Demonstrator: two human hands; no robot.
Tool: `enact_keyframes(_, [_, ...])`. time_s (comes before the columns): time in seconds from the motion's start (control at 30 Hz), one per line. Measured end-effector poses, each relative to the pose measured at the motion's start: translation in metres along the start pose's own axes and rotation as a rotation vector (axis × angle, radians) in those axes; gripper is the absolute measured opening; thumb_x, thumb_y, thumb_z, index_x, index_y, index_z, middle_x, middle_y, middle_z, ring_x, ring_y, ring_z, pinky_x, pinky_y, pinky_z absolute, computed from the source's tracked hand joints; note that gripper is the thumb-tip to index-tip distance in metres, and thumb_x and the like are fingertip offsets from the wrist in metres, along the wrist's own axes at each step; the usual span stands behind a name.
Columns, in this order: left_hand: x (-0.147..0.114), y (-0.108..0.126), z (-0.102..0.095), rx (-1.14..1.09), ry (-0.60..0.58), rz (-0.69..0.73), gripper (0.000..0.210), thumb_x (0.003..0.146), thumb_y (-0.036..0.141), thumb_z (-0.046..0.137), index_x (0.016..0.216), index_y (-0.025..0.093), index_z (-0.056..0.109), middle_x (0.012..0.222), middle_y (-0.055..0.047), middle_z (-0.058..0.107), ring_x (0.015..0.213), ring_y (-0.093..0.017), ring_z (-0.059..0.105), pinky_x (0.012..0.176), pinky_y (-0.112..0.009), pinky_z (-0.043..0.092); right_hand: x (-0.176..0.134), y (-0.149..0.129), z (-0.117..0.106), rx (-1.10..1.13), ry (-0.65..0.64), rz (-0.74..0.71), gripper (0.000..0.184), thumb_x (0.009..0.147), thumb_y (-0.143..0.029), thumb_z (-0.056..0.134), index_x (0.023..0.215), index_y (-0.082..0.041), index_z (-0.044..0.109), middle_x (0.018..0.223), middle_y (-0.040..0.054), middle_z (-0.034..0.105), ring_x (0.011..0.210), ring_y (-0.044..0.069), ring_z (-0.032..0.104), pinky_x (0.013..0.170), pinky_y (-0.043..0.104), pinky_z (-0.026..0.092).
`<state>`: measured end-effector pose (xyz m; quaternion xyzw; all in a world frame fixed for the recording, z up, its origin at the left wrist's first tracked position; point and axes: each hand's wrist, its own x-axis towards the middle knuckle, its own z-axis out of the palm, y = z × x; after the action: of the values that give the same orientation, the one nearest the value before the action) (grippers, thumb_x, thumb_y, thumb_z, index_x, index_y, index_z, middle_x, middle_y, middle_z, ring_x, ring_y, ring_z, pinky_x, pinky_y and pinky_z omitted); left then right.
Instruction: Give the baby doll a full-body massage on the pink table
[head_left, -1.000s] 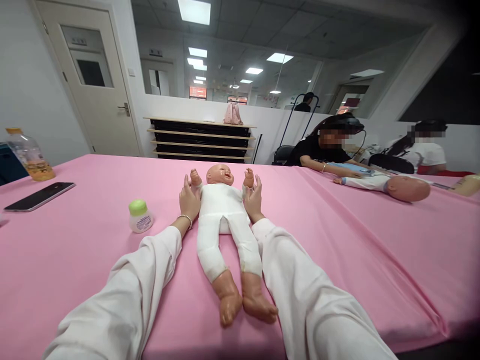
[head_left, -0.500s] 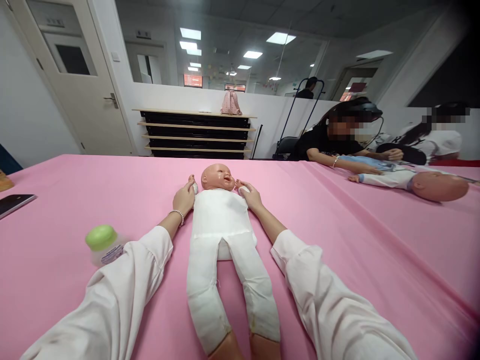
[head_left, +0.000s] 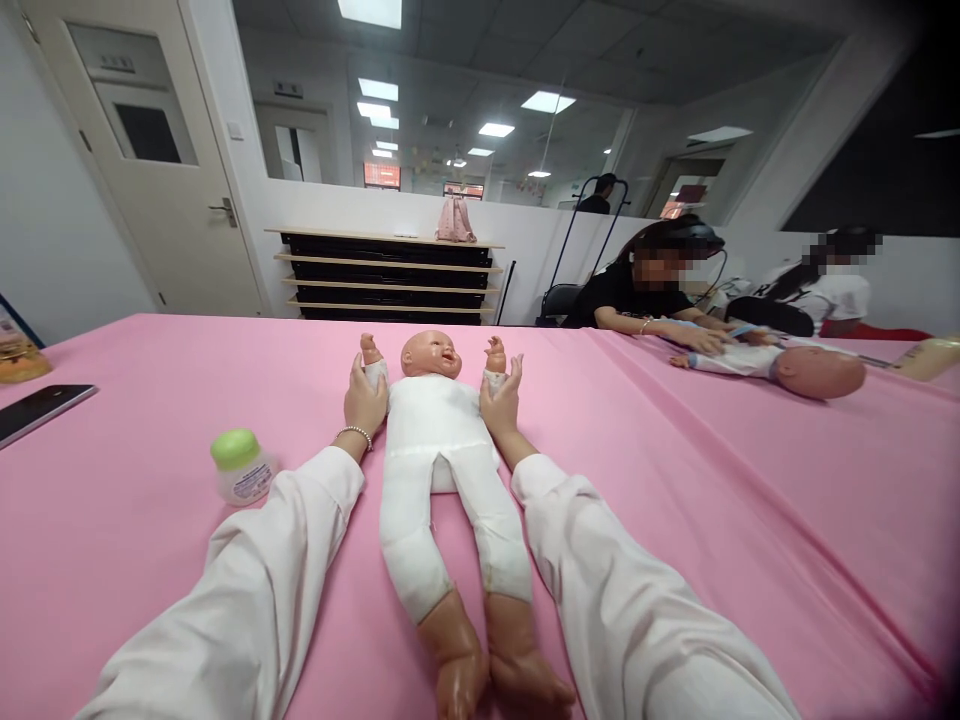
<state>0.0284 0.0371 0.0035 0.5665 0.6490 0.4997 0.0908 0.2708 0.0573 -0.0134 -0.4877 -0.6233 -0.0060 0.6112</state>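
Note:
A baby doll with a white cloth body lies on its back on the pink tablecloth, head away from me and feet toward me. My left hand is closed around the doll's arm on the left, and the doll's small hand sticks up above my grip. On the other side my right hand grips the doll's other arm, thumb and fingers to either side of it. Both doll arms are raised beside its head. Left of my left forearm stands a clear jar with a green lid.
A phone lies at the left edge, near a partly visible package. Across the table at right, a person in black handles another doll. Behind the table are a shelf rack and a pink backpack.
My hands have turned more upright around the doll's arms, and its right-side arm now points up instead of lying low. The view has shifted, showing the doll's feet.

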Motion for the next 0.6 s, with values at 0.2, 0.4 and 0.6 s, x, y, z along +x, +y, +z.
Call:
enact_keyframes(0.2, [-0.02, 0.004, -0.016, -0.053, 0.073, 0.032, 0.066, 0.083, 0.032, 0.048, 0.142, 0.016, 0.021, 0.139, -0.017, 0.043, 0.118, -0.031, 0.052, 0.089, -0.044, 0.047, -0.021, -0.021, -0.023, 0.035, -0.047, 0.003, 0.077, 0.078, -0.025, 0.051, 0.143, -0.017, 0.009, 0.148, 0.0191, 0.026, 0.135, 0.026, 0.033, 0.104, 0.048, 0.037])
enact_keyframes(0.4, [-0.044, 0.002, -0.029, -0.032, 0.08, 0.151, 0.064, 0.076, 0.03, 0.057, 0.134, 0.016, 0.033, 0.126, -0.016, 0.051, 0.108, -0.029, 0.057, 0.086, -0.041, 0.047, -0.037, -0.031, -0.039, 0.1, -0.118, 0.08, 0.074, 0.07, -0.021, 0.057, 0.137, -0.013, 0.025, 0.135, 0.0191, 0.047, 0.124, 0.027, 0.048, 0.098, 0.047, 0.044])
enact_keyframes(0.6, [-0.062, -0.008, -0.044, 0.006, -0.101, 0.443, 0.021, 0.078, 0.017, 0.047, 0.097, 0.019, 0.055, 0.099, -0.008, 0.06, 0.09, -0.02, 0.06, 0.083, -0.034, 0.048, -0.046, -0.054, -0.055, 0.382, -0.257, 0.23, 0.028, 0.064, -0.021, 0.065, 0.092, -0.019, 0.061, 0.103, 0.007, 0.068, 0.103, 0.023, 0.061, 0.098, 0.043, 0.046])
